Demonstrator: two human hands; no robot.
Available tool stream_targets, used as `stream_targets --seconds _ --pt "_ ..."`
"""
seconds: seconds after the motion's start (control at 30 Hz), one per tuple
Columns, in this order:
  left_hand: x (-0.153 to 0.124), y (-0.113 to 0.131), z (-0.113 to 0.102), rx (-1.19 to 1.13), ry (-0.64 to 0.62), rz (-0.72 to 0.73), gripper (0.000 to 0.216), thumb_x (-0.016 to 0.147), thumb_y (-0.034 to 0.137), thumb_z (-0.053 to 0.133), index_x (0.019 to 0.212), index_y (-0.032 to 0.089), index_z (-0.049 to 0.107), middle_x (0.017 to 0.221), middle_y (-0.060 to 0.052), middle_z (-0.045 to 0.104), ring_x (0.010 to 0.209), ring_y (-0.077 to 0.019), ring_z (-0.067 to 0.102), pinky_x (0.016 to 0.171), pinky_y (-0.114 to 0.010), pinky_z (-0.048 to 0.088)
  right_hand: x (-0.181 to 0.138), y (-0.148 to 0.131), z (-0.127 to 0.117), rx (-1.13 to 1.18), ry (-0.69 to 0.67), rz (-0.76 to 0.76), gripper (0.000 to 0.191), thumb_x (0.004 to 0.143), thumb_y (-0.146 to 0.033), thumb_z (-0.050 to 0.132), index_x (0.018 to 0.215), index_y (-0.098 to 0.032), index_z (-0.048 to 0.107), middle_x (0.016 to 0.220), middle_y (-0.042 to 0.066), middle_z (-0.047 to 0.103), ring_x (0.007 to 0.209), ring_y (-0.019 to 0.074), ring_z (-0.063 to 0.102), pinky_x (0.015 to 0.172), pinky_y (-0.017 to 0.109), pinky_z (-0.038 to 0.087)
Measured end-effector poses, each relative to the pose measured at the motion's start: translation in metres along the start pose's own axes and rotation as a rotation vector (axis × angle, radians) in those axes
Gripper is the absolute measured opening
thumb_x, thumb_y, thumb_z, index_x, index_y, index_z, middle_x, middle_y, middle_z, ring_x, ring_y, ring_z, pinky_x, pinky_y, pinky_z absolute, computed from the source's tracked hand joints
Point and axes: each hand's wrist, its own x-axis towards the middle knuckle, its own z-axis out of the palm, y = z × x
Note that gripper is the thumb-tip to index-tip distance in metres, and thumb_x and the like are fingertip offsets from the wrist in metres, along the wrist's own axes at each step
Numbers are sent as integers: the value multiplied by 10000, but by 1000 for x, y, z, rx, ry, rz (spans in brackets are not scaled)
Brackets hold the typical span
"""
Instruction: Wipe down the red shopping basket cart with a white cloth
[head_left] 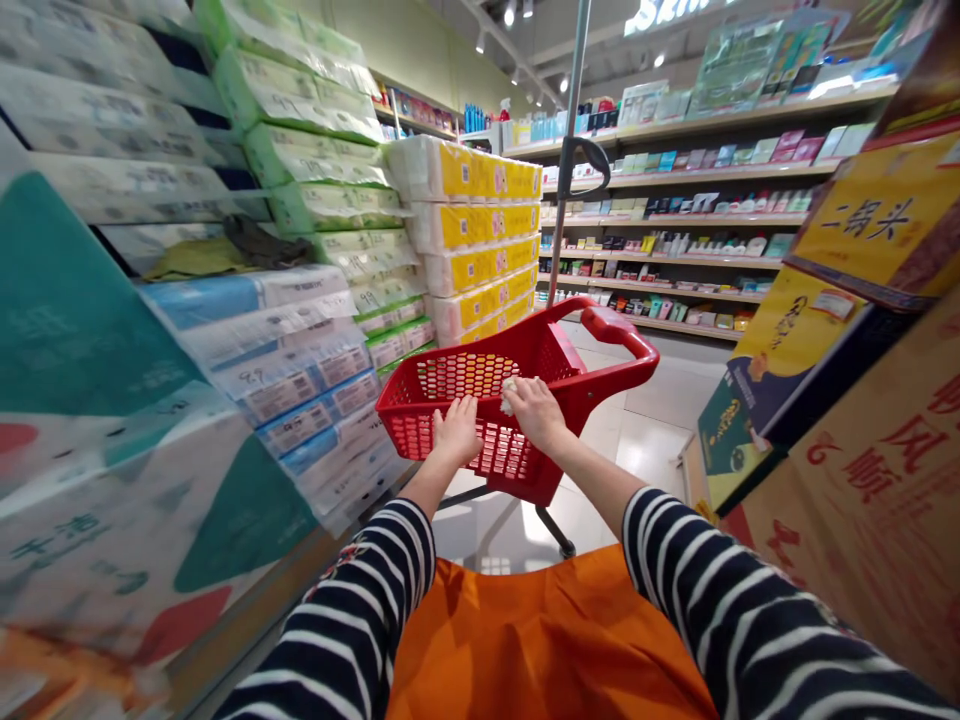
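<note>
At rim of red cart [491, 410] | with left hand [457, 432] loosely spread, likely for steadiness | with right hand [535, 412] pinching white cloth [509, 396]

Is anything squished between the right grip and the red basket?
Yes, it looks so: a crumpled white wad pokes out from under the right grip, at the red basket rim.

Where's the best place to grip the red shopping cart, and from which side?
Probably the outer bar of the handle, coming from the person's right. The rounded bar juts past the basket, with a gap inside its loop for fingers to wrap through. The right hand is nearer to it, but has a white wad at the near rim.
</note>
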Motion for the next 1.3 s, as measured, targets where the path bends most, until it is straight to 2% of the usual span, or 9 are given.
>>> stream_targets --seconds 0.13,0.33,0.43,0.63,0.73,0.87,1.07,1.17,1.3 --pt "0 -8 1 -5 3 12 726 757 214 504 1434 223 242 1533 -48 223 1402 -227 204 1109 -568 188 -6 18 -3 -1 24 -60 296 893 -181 456 1133 -179 629 1253 130 556 1098 261 482 1002 430 326" --pt "4 -8 1 -15 5 16 713 764 216 499 1431 213 248 1531 -46 228 1401 -218 210 1114 -558 187 -23 59 -20 -66 92 52 327 883 -149 455 1169 -170 613 1284 125 542 1160 276 450 1049 455 265" --pt "6 -6 1 -8 -1 3 722 759 226 511 1432 213 247 1532 -50 225 1404 -225 202 1114 -549 198 -19 48 -13 -42 86 33 327 887 -139 444 1164 -161 616 1291 137 533 1183 273 430 1051 453 268" --pt "6 -6 1 9 -23 -23 740 755 222 507 1440 215 225 1539 -44 198 1410 -225 181 1106 -557 211 8 -1 13 36 36 -45 314 899 -144 428 1156 -160 608 1236 155 550 1108 262 475 1023 475 315" --pt "6 -8 3 41 -19 -38 755 750 206 505 1444 217 209 1541 -48 188 1410 -219 183 1105 -566 199 12 -5 13 50 20 -107 304 900 -153 435 1148 -159 611 1220 149 560 1088 258 487 1010 466 336" --pt "8 -12 6 71 -4 -52 769 738 220 518 1443 217 212 1540 -69 192 1410 -234 180 1098 -565 210 -5 34 -3 26 71 -134 301 897 -159 451 1144 -181 622 1255 125 555 1142 261 466 1036 453 310" --pt "11 -11 2 73 40 -58 703 754 218 478 1423 201 263 1517 -97 261 1389 -255 244 1096 -589 192 -37 112 -36 -48 177 64 336 895 -139 427 1166 -186 621 1303 126 532 1190 274 455 1039 469 310" --pt "13 7 -2 67 75 -70 674 761 237 490 1405 184 300 1501 -127 293 1380 -275 259 1100 -592 170 -42 115 -36 -21 198 59 342 891 -132 432 1169 -190 622 1331 124 515 1237 276 429 1046 475 316" --pt "16 36 -5 22 69 37 749 750 237 531 1436 195 233 1534 -89 210 1408 -254 183 1119 -570 146 -41 90 -19 66 240 -117 344 906 -120 417 1166 -204 625 1355 101 504 1294 250 390 1060 465 332"
